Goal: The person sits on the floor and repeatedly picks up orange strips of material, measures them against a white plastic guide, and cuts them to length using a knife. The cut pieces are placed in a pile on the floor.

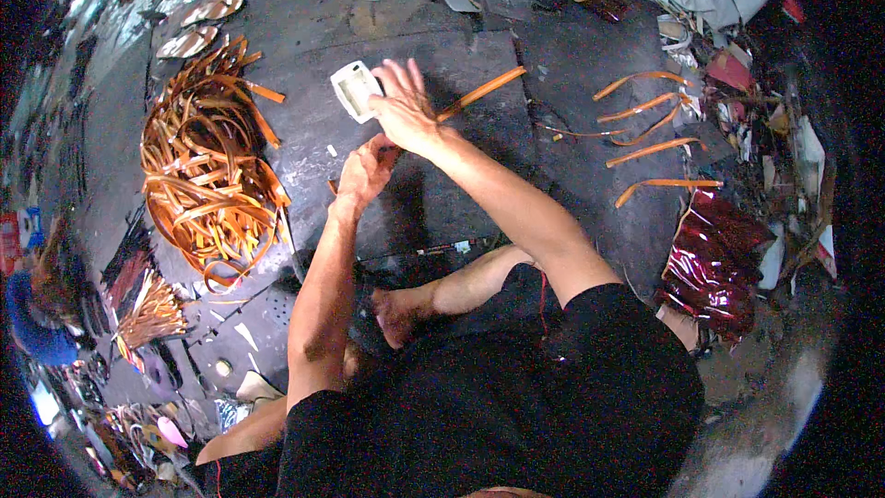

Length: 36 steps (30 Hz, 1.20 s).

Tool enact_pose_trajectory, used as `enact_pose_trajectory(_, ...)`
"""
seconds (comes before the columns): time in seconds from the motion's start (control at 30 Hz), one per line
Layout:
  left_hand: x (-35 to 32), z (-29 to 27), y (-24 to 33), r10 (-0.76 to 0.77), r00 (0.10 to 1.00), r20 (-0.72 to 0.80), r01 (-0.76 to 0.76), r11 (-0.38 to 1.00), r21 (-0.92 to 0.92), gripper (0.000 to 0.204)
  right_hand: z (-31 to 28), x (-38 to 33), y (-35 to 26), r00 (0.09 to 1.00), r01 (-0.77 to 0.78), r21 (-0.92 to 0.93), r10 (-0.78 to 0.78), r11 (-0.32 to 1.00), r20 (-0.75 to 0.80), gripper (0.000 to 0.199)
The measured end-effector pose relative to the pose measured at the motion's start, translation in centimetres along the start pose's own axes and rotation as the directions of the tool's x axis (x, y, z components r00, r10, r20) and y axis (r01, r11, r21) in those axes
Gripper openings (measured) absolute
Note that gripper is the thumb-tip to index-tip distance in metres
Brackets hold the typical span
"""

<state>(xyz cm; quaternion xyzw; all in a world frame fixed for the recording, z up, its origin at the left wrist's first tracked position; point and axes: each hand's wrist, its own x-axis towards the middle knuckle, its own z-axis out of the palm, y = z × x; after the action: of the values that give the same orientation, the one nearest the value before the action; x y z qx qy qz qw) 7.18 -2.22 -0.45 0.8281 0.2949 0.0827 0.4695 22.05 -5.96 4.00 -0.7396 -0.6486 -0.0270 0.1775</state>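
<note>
Near the upper middle of the frame, the person has one orange strip (484, 92) under both hands. It comes out to the right of the right hand (406, 120), and a small orange end, which I believe is the same strip, shows beside the left wrist. The left hand (367, 171) is curled with its fingers together and seems to pinch this strip, although the exact grip is hidden. The right hand is spread, its fingers lifted and somewhat blurred, just beside a white dish (347, 71); whether it touches the dish, I cannot tell.

I judge that the step in hand is the working of this single strip. The next move calls for a steady left pinch, while the right fingers either close on the strip or meet the dish without tipping it.

A tangled pile of similar strips (212, 175) lies at the left of the frame; a few curved strips (653, 151) lie apart at the right.
</note>
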Motion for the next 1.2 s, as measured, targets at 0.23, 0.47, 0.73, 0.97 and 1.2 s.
enact_pose_trajectory(0.23,0.9,0.0,0.1,0.089,0.996,-0.007,-0.089,0.995,-0.05,0.019,-3.5,-2.8,2.6,0.953,-0.148,0.432,0.245,0.89,-0.179,0.035)
enact_pose_trajectory(0.47,1.2,-0.5,-1.8,0.142,0.988,0.053,-0.128,0.969,-0.212,0.023,-6.1,-10.4,7.5,0.635,-0.764,0.554,0.541,0.331,0.551,0.059)
enact_pose_trajectory(0.73,-3.6,-7.3,-7.9,-0.064,0.959,0.277,0.132,0.963,-0.235,0.026,1.7,-9.5,-6.1,0.82,-0.415,0.283,0.22,0.865,0.528,0.056)
enact_pose_trajectory(0.97,-3.5,-5.5,-8.4,-0.263,0.929,0.261,0.359,0.815,-0.455,0.024,-2.0,-3.3,-3.1,0.959,-0.258,0.334,0.283,0.907,-0.027,0.042)
enact_pose_trajectory(1.2,-3.4,-5.6,-5.0,-0.275,0.943,0.186,0.317,0.911,-0.263,0.019,0.4,-0.3,-0.5,0.994,-0.015,0.101,0.025,0.995,-0.102,0.04)
